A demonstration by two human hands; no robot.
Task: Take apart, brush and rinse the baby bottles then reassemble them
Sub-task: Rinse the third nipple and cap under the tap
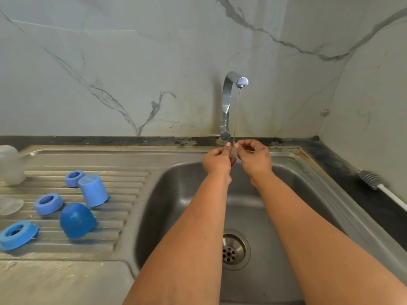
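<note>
Over the back of the sink basin, my left hand and my right hand together pinch a small clear silicone teat under a thin stream of water from the tap. The teat is mostly hidden by my fingers. On the ribbed drainboard lie three blue screw rings, a light blue cap and a dark blue cap. A clear bottle stands at the far left, with another clear teat below it.
A bottle brush with a white handle lies on the dark counter right of the sink. The drain sits in the basin's middle. A marble wall rises right behind the tap. Water drops lie on the steel in the near left.
</note>
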